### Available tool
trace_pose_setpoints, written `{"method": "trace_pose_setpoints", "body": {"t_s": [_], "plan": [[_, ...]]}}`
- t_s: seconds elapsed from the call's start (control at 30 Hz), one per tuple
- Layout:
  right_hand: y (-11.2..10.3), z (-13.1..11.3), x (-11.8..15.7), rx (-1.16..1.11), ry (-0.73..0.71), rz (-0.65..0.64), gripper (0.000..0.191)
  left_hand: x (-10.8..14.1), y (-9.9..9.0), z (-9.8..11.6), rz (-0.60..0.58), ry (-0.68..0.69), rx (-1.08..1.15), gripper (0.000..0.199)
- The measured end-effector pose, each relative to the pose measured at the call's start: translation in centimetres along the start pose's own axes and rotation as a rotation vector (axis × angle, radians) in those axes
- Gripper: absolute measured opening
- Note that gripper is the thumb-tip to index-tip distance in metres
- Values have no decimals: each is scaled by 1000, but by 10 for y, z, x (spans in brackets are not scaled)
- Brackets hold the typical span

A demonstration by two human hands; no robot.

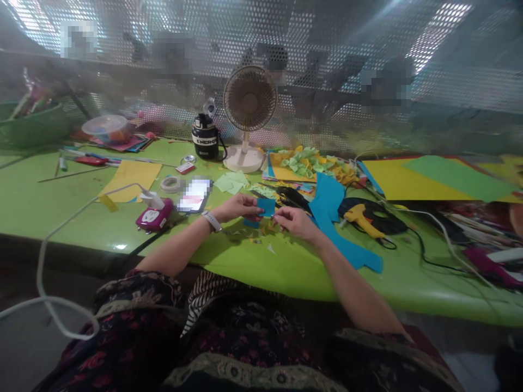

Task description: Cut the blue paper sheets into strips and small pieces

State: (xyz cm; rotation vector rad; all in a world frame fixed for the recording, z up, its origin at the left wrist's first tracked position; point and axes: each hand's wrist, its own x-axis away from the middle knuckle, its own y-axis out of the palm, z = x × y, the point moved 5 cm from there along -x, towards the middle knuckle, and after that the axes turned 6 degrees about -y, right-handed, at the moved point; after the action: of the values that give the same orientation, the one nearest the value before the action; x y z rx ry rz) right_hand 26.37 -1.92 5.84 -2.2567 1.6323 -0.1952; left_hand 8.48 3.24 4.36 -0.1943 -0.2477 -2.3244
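Note:
Between my two hands is a small blue paper square point(266, 207), held just above the green table. My left hand point(239, 207), with a white band at its wrist, pinches the square's left side. The fingertips of my right hand point(292, 220) are closed at its lower right edge. Another blue paper piece point(250, 222) lies beneath my left fingers. A large cut sheet of blue paper point(341, 234) stretches across the table beside my right forearm. Small yellow and green scraps point(261, 235) are scattered under the hands. Black scissors point(292, 197) appear to lie just behind them.
Left of my hands are a phone point(195, 195), a purple power adapter point(155, 216) with a white cable, and a tape roll point(170, 184). A fan point(250, 100) and black bottle point(205, 139) stand behind. To the right lies a yellow glue gun point(363, 220) with its cord.

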Motion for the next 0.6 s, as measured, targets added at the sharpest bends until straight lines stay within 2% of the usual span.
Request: {"method": "trace_pose_setpoints", "body": {"t_s": [0.17, 0.27, 0.37, 0.43, 0.5, 0.6], "plan": [[1, 5, 1, 20, -17, -38, 35, -1, -7, 1, 21, 21, 25, 26], [0, 9, -1, 134, -56, -26, 35, -3, -10, 0, 44, 44, 65, 28], [-14, 11, -8, 455, -166, 124, 39, -5, -13, -3, 61, 38, 104, 29], [-22, 16, -16, 738, -174, 186, 41, -5, -15, -3, 70, 40, 133, 30], [-26, 27, -24, 965, -106, 145, 41, -5, -16, -3, 89, 42, 177, 32], [-26, 43, -32, 1117, -39, 61, 35, -5, -16, -2, 138, 32, 246, 35]]}}
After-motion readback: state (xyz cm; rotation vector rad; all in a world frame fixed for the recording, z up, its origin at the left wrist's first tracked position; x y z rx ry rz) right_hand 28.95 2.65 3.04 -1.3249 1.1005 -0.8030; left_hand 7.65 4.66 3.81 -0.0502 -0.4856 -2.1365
